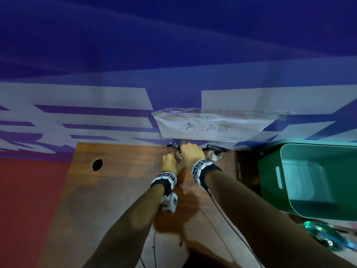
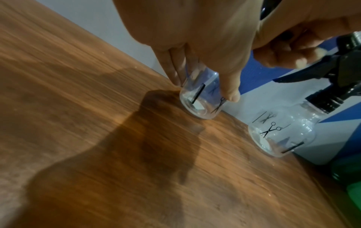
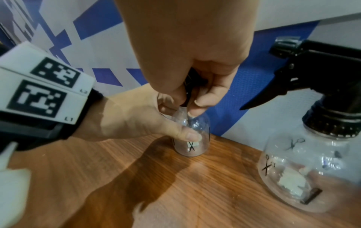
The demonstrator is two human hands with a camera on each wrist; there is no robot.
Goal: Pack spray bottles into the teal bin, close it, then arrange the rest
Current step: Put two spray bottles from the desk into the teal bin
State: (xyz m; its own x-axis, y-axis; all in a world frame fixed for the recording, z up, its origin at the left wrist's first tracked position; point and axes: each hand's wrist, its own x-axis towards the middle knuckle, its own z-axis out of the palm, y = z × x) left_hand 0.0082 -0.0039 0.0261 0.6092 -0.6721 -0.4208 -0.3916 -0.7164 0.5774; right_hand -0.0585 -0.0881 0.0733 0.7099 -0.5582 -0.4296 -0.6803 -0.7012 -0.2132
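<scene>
Wooden desk [image 1: 116,190] by wall | we're gripping upright spray bottle [image 2: 203,98]: left hand [image 1: 169,164] clasping body, right hand [image 1: 190,154] pinching neck | teal bin [image 1: 270,180] lying rightward, right hand nearer.

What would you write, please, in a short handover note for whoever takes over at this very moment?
Left hand grips the clear body of one spray bottle standing at the table's back edge.
Right hand pinches that bottle's black neck from above.
A second spray bottle stands untouched just to its right.
The teal bin sits open, off the table's right end; no bottles visible inside.
Done: nothing packed that shows.
Left: pack bottles, close the bin, arrange the rest.
</scene>
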